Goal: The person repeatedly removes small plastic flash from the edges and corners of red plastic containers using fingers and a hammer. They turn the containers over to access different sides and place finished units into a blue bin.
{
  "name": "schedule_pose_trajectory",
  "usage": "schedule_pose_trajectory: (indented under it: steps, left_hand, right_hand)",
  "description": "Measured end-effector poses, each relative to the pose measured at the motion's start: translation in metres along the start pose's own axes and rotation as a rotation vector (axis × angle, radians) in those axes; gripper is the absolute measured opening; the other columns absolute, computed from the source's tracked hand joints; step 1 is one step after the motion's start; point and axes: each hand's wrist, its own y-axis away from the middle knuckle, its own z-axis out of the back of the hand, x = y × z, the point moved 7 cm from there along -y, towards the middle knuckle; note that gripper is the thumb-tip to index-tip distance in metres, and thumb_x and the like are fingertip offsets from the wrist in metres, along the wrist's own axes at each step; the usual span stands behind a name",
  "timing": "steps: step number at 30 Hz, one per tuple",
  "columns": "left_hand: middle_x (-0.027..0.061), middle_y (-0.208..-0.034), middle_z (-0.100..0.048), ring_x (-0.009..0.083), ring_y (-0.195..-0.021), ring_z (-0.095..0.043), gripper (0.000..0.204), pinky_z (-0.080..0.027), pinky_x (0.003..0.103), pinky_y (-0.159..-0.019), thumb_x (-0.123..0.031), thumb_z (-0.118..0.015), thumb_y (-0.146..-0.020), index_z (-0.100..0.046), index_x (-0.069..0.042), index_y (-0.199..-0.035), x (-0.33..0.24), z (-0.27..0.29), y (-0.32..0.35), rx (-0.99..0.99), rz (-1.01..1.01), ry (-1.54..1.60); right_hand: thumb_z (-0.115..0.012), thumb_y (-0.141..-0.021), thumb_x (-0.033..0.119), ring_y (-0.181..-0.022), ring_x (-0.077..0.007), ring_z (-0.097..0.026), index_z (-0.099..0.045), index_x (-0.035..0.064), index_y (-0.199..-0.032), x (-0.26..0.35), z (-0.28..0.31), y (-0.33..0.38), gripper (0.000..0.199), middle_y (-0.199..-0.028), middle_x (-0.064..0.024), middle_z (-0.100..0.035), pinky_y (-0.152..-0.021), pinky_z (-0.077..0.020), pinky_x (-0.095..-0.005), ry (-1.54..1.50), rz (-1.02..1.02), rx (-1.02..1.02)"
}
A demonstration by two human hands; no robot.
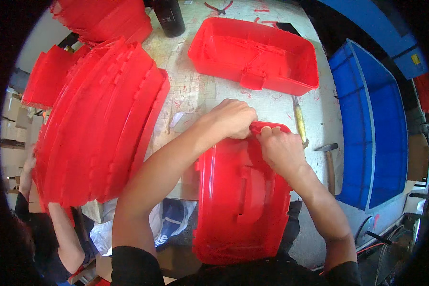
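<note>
A red plastic box lid [219,200] with a raised handle in its middle stands out from the table's near edge against my body. At its far end my left hand [231,118] is closed on the rim. My right hand [283,150] is curled over the same rim, close beside it, fingers bent round the edge. What lies under the fingers is hidden. Beyond my hands a red plastic box [209,66] with a front latch sits on the table, red trimmings inside it. A yellow-handled knife [299,119] lies just right of my right hand.
Nested red plastic parts [93,128] stand stacked at the left, with more behind. A hammer [330,164] lies near the table's right edge, beside a blue crate [367,124]. Cutting pliers [219,8] and a black bottle [169,19] are farther back. Another person's arm [66,233] shows at lower left.
</note>
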Motion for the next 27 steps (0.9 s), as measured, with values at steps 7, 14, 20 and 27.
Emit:
schedule_pose_trajectory:
  steps: [7, 14, 20, 27]
  left_hand:
    - [0.022, -0.088, -0.07, 0.0401, -0.09, -0.068, 0.028, -0.054, 0.049, -0.08, -0.033, -0.07, -0.078, -0.074, -0.007, -0.087, -0.005, 0.002, 0.007, -0.034, -0.038, 0.059]
    - [0.0219, -0.085, -0.07, 0.0405, -0.087, -0.069, 0.03, -0.055, 0.049, -0.08, -0.036, -0.07, -0.078, -0.075, -0.008, -0.088, -0.007, 0.005, 0.006, -0.058, -0.044, 0.031]
    - [0.0224, -0.083, -0.07, 0.0411, -0.085, -0.069, 0.034, -0.055, 0.05, -0.079, -0.037, -0.071, -0.077, -0.074, -0.006, -0.089, -0.012, 0.003, -0.006, -0.002, -0.08, -0.04]
    - [0.0257, -0.084, -0.069, 0.0428, -0.087, -0.068, 0.033, -0.054, 0.049, -0.079, -0.035, -0.071, -0.078, -0.073, -0.002, -0.084, -0.013, 0.005, -0.005, 0.027, -0.042, 0.007]
  right_hand:
    - [-0.057, -0.096, 0.023, -0.061, -0.0307, -0.07, -0.059, 0.0058, -0.08, 0.003, 0.003, 0.008, 0.023, -0.07, -0.0148, -0.066, -0.05, -0.0551, -0.0405, 0.003, -0.158, -0.032]
    - [-0.056, -0.098, 0.025, -0.062, -0.0282, -0.071, -0.058, 0.0059, -0.083, 0.003, 0.007, 0.013, 0.025, -0.075, -0.0141, -0.067, -0.048, -0.0544, -0.0376, 0.064, -0.109, -0.036]
    - [-0.058, -0.09, 0.015, -0.063, -0.022, -0.07, -0.058, 0.0044, -0.087, -0.004, 0.016, 0.015, 0.011, -0.074, -0.0092, -0.063, -0.049, -0.0543, -0.0348, 0.152, 0.005, -0.116]
    - [-0.059, -0.084, 0.01, -0.062, -0.0214, -0.069, -0.059, 0.0045, -0.085, -0.004, 0.009, 0.012, 0.006, -0.073, -0.0095, -0.064, -0.048, -0.0544, -0.0342, 0.154, 0.024, -0.14]
